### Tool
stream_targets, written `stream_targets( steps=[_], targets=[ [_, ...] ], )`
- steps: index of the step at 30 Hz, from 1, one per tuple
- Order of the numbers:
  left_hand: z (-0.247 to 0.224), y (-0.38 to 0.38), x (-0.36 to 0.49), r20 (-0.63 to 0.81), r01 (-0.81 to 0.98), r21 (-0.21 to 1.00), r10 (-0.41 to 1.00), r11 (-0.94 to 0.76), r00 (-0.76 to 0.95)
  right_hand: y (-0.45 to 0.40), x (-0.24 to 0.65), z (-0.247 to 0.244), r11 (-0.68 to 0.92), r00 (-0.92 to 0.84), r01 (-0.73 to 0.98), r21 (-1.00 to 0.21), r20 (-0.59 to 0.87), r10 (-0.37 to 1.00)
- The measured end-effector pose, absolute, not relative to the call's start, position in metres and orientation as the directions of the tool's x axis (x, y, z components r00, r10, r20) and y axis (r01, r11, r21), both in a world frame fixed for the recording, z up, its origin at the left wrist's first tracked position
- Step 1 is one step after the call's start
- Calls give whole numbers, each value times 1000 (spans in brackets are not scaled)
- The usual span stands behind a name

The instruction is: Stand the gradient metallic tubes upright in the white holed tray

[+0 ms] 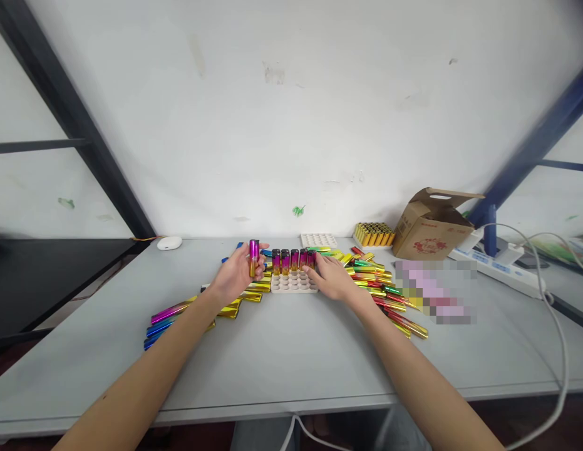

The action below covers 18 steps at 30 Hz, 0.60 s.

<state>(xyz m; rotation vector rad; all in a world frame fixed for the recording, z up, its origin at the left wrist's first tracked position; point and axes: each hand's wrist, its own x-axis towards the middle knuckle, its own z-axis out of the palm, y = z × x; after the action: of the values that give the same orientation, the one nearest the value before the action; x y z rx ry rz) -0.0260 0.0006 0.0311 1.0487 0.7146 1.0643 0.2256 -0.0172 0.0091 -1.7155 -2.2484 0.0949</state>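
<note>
My left hand [235, 270] holds a purple-and-gold lighter [254, 258] upright, left of a white tray [294, 289] with round holes. Several purple-and-gold lighters [285, 262] stand in the tray's back rows, while its front holes show bare. My right hand [332, 275] is at the tray's right edge, its fingers closed around the lighter [311, 259] at the right end of the row. Loose lighters with gold, blue and purple wraps [171, 311] lie under and beside my left forearm. More loose gold, red and green lighters [389, 304] are spread to the right of the tray.
Behind are a second white tray [318, 240] and a tray full of yellow lighters [374, 235]. An open cardboard box [427, 230] stands at the back right, beside a white power strip [502, 269] with cables. A white case [170, 243] sits at the back left.
</note>
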Motion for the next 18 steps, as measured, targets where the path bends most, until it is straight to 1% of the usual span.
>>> stream_targets(
  steps=[7, 10, 16, 18],
  targets=[
    [34, -4, -22, 3, -353, 925, 927, 140, 374, -18, 225, 10, 277, -234, 932, -235, 194, 953],
    [35, -8, -22, -25, -327, 930, 915, 169, 403, -17, 225, 10, 279, -237, 929, -243, 191, 953],
    [35, -7, -26, -61, -336, 899, 841, 280, 538, -16, 225, 8, 269, -228, 930, -250, 181, 957],
    [36, -7, -26, -80, -329, 892, 826, 309, 559, -17, 225, 8, 265, -225, 931, -250, 179, 958]
  ],
)
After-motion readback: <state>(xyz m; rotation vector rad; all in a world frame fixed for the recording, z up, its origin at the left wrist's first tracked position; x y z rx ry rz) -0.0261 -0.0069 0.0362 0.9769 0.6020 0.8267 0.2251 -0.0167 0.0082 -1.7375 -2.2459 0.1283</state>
